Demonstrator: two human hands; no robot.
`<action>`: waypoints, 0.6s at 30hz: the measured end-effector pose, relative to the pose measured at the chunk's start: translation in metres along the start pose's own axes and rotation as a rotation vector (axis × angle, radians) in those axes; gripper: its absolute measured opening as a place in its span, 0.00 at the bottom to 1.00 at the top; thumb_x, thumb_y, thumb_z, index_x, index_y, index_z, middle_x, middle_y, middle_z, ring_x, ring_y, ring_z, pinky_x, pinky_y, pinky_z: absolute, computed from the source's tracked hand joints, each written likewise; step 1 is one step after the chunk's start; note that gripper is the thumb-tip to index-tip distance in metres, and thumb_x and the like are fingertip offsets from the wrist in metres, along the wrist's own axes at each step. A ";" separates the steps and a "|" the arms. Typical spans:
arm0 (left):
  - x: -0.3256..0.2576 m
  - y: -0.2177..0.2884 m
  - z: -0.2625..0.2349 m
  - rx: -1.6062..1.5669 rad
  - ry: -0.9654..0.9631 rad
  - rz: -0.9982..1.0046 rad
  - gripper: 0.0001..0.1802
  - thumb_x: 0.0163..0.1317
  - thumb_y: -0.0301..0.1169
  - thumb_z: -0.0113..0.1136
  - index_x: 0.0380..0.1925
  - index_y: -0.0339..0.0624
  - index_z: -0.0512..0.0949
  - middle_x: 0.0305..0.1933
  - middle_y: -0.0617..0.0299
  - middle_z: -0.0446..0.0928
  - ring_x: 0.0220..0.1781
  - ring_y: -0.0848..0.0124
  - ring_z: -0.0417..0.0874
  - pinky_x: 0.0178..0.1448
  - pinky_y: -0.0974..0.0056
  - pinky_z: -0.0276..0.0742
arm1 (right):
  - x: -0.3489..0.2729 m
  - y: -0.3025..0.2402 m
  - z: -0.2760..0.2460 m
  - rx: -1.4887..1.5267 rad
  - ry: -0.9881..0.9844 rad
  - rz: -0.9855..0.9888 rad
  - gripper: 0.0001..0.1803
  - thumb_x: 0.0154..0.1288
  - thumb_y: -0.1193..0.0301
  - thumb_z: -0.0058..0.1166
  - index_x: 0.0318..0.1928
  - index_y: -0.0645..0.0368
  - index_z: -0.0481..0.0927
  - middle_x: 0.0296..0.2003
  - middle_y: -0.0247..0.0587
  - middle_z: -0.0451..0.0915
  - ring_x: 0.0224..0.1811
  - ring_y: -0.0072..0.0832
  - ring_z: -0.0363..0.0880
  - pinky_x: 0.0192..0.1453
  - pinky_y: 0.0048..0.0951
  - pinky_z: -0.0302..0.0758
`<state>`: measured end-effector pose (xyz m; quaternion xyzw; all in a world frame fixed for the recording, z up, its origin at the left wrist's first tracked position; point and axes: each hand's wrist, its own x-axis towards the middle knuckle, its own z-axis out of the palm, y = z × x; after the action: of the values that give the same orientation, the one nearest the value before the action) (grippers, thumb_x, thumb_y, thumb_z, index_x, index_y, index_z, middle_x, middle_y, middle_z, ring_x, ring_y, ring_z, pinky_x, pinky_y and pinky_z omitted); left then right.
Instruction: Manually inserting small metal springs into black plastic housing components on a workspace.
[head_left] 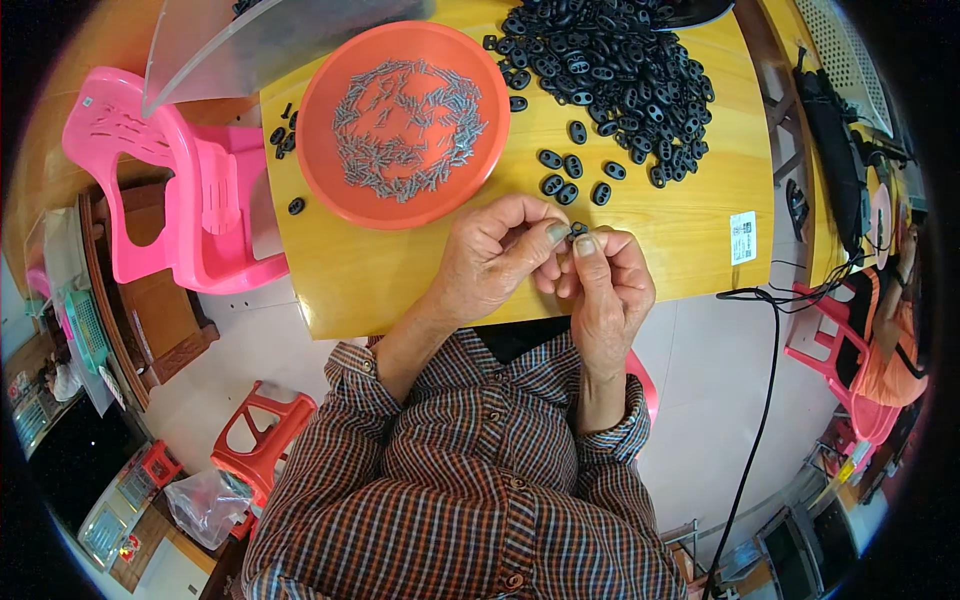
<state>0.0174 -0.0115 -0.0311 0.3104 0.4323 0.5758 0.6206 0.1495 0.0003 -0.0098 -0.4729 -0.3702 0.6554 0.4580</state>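
Worktop: yellow wooden worktop (400, 265), its near edge at the person's chest.
Floor: pale tiles; a black cable (760, 400) trails across them on the right.
Pink chair: pink plastic chair (190, 190) just beside the worktop's left edge.
Red stool: red plastic stool (265, 440) on the floor, lower left.
Tray: round orange plastic tray (320, 165) holding a ring of small grey metal pins (405, 130).
Pile: heap of black oval plastic buckles (610, 65) at the far right of the worktop; loose ones lie between it and the hands.
Label: small white rectangular sticker (743, 237) near the worktop's right edge.
Left hand: left hand (495, 260), grip pinched together on the part.
Right hand: right hand (610, 285), grip clamped on the same part.
Held part: small black oval buckle (577, 230) between both hands' fingertips, above the worktop's near edge.
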 end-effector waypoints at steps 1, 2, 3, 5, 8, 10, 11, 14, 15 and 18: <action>0.000 0.000 0.000 -0.015 -0.011 0.001 0.06 0.66 0.24 0.53 0.39 0.31 0.74 0.26 0.65 0.75 0.24 0.81 0.76 0.28 0.76 0.74 | 0.000 0.000 0.001 0.000 -0.001 0.000 0.06 0.69 0.74 0.50 0.38 0.64 0.71 0.27 0.34 0.76 0.23 0.13 0.69 0.28 0.15 0.68; 0.000 0.000 -0.001 -0.014 -0.011 0.001 0.06 0.66 0.24 0.53 0.39 0.31 0.74 0.26 0.65 0.75 0.24 0.81 0.76 0.28 0.76 0.74 | 0.000 -0.001 0.001 -0.015 -0.011 -0.025 0.05 0.69 0.74 0.50 0.38 0.64 0.71 0.26 0.34 0.76 0.23 0.13 0.68 0.28 0.15 0.68; -0.001 0.000 -0.001 -0.004 -0.022 0.010 0.05 0.66 0.24 0.52 0.38 0.31 0.74 0.26 0.65 0.75 0.24 0.81 0.76 0.28 0.76 0.74 | 0.000 -0.001 0.002 -0.031 -0.022 -0.049 0.05 0.69 0.74 0.49 0.37 0.64 0.71 0.26 0.34 0.76 0.23 0.12 0.68 0.28 0.14 0.67; -0.001 0.000 -0.001 0.007 -0.033 0.020 0.05 0.66 0.24 0.52 0.38 0.31 0.74 0.26 0.65 0.75 0.24 0.81 0.76 0.28 0.76 0.74 | 0.000 -0.002 0.002 -0.038 -0.030 -0.050 0.05 0.69 0.74 0.49 0.37 0.64 0.71 0.26 0.33 0.76 0.22 0.12 0.67 0.27 0.14 0.67; -0.001 0.001 0.000 0.011 -0.008 0.017 0.05 0.66 0.23 0.52 0.38 0.31 0.74 0.26 0.64 0.75 0.24 0.81 0.76 0.27 0.76 0.74 | 0.000 -0.002 -0.001 -0.057 -0.044 -0.039 0.05 0.69 0.74 0.49 0.36 0.64 0.71 0.26 0.33 0.76 0.23 0.13 0.68 0.28 0.14 0.67; 0.000 0.002 0.002 0.022 -0.008 0.037 0.04 0.66 0.22 0.52 0.37 0.31 0.74 0.26 0.65 0.75 0.23 0.81 0.76 0.27 0.76 0.73 | 0.000 -0.003 -0.001 -0.068 -0.051 -0.030 0.05 0.69 0.74 0.48 0.36 0.64 0.71 0.26 0.33 0.76 0.23 0.13 0.68 0.28 0.15 0.68; 0.000 0.002 0.002 0.022 -0.007 0.038 0.04 0.66 0.22 0.52 0.37 0.31 0.74 0.26 0.65 0.75 0.23 0.81 0.76 0.27 0.76 0.73 | 0.000 -0.004 0.000 -0.064 -0.049 -0.015 0.05 0.69 0.74 0.48 0.36 0.64 0.71 0.27 0.34 0.76 0.24 0.13 0.69 0.29 0.15 0.68; -0.001 0.003 0.002 0.055 0.015 0.041 0.03 0.66 0.21 0.52 0.36 0.31 0.73 0.25 0.65 0.74 0.23 0.81 0.75 0.26 0.76 0.73 | 0.000 -0.010 0.001 -0.070 -0.060 0.012 0.05 0.69 0.74 0.48 0.37 0.64 0.71 0.28 0.34 0.76 0.25 0.14 0.70 0.30 0.16 0.69; -0.001 0.004 0.002 0.060 0.011 0.033 0.04 0.66 0.22 0.51 0.37 0.32 0.74 0.26 0.64 0.75 0.24 0.81 0.75 0.27 0.75 0.74 | 0.000 -0.011 0.001 -0.079 -0.070 0.025 0.05 0.70 0.74 0.47 0.37 0.64 0.71 0.28 0.34 0.76 0.25 0.15 0.70 0.31 0.16 0.70; -0.001 0.003 0.000 0.093 0.006 0.029 0.05 0.67 0.23 0.51 0.37 0.32 0.75 0.27 0.64 0.76 0.24 0.80 0.76 0.28 0.74 0.74 | 0.001 -0.010 0.001 -0.110 -0.057 0.013 0.06 0.70 0.73 0.47 0.37 0.64 0.71 0.27 0.34 0.76 0.25 0.14 0.70 0.30 0.16 0.69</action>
<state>0.0161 -0.0120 -0.0276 0.3433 0.4563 0.5648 0.5958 0.1506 0.0042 -0.0003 -0.4808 -0.4154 0.6504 0.4163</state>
